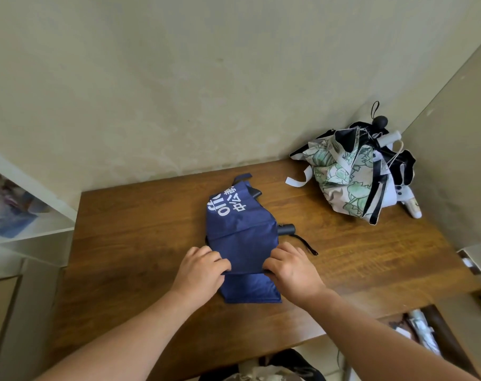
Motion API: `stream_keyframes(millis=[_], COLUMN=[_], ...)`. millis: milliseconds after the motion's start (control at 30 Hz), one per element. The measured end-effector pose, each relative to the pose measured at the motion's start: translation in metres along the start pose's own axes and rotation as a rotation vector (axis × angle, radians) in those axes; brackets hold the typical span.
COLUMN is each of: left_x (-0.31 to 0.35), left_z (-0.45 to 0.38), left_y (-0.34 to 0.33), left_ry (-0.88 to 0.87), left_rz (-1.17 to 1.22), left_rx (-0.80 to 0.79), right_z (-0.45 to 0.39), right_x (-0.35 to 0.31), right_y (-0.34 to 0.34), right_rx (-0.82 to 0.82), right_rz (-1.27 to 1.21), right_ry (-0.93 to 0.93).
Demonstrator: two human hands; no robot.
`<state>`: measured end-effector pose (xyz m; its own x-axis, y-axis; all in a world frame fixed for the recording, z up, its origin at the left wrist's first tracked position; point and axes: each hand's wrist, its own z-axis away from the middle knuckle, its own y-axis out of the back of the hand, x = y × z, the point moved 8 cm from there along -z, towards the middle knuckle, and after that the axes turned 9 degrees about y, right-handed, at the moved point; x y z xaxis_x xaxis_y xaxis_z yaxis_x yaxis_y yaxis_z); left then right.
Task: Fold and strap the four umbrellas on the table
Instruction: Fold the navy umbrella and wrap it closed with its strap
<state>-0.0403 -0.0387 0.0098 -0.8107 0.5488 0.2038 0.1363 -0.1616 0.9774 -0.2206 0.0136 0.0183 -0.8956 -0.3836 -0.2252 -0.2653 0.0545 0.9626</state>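
While both hands pinch it, blue umbrella [242, 237] reads "中公".

The person's two forearms reach in bare from the bottom edge, with no sleeve showing on either. The left hand [203, 270] and right hand [291, 268] carry no glove, ring or watch.

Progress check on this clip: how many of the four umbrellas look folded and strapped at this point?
None looks finished. In hand: the blue umbrella lies on the table, canopy loose, with the left hand and right hand gripping its fabric on either side. Left: the pile of umbrellas in the far right corner, canopies crumpled and a white strap hanging loose. Their exact count there is unclear.
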Motion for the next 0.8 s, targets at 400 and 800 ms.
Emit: stream_keyframes(millis=[400, 800], left_x=[0.014, 0.026], left_z=[-0.005, 0.009], left_y=[-0.075, -0.117], left_ry=[-0.085, -0.207], left_rz=[-0.165, -0.26], left_rx=[-0.382, -0.451], right_z=[0.023, -0.02], right_x=[0.008, 0.014], right_y=[-0.061, -0.092], right_rx=[-0.308, -0.529], right_rz=[-0.079, -0.113], right_ry=[0.048, -0.108])
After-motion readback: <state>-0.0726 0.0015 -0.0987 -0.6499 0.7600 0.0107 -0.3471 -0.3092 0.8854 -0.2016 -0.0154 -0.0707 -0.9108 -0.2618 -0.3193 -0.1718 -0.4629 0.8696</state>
